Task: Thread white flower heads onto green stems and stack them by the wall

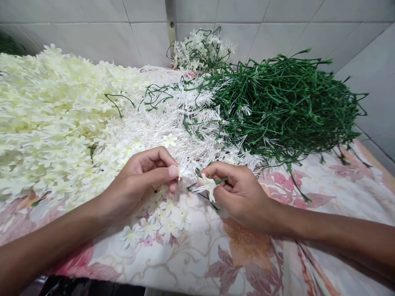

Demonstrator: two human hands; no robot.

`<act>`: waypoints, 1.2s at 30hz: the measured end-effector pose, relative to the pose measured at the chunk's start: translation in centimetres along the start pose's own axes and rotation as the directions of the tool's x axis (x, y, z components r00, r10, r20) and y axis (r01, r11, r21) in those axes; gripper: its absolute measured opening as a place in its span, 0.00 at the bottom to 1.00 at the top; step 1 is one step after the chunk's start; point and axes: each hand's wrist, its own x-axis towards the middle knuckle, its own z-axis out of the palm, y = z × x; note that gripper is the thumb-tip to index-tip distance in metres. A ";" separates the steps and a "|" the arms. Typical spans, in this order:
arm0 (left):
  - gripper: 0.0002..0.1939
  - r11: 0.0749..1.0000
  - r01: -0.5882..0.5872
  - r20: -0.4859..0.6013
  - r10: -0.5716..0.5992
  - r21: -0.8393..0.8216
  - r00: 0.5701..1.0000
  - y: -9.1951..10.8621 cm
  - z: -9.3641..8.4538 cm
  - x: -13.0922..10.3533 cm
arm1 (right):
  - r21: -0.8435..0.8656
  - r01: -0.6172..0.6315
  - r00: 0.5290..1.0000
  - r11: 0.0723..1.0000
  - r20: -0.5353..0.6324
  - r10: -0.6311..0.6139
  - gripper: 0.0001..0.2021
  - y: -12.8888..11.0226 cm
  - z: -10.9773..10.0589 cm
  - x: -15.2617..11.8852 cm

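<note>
Near the middle of the table my left hand (148,176) pinches a small white artificial flower (184,172) between thumb and fingers. Facing it, my right hand (236,189) is closed on a green plastic stem (221,181) that carries a white flower (208,187) at one end. The two hands are a short gap apart. Below them several loose white blossoms (168,224) lie on the cloth. Just behind the hands spreads a heap of thin white stamen pieces (173,121).
A large mound of cream-white petals (55,119) covers the left side. Tangled green stems (286,107) are piled at the right. A bunch of assembled flowers (202,49) rests against the tiled wall (277,37). A floral cloth (191,267) covers the table.
</note>
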 end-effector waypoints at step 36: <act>0.05 0.944 -0.096 -0.020 0.108 0.314 0.994 -0.5 0.3 -0.4 | -0.372 0.337 0.935 0.865 0.027 -0.353 0.13 0.1 0.1 -0.3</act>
